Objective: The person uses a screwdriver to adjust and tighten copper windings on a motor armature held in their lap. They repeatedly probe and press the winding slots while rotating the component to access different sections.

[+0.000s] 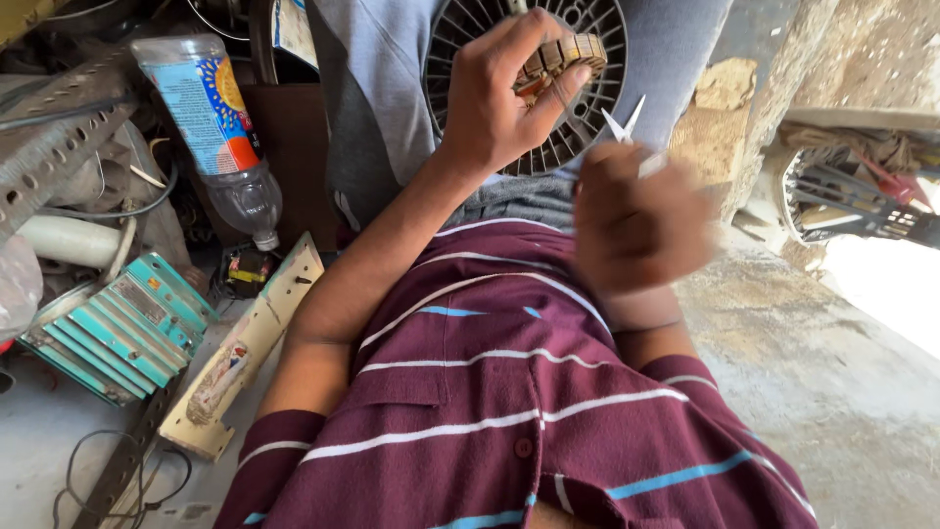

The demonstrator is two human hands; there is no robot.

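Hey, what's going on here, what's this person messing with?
A person in a maroon striped shirt sits among scrap parts. The left hand grips a small brown ribbed block, held up in front of a round black slotted grille. The right hand, blurred by motion, holds a thin pointed metal tool whose tips sit just beside the block. To the left lie a plastic bottle, a teal finned part and a cream-coloured panel.
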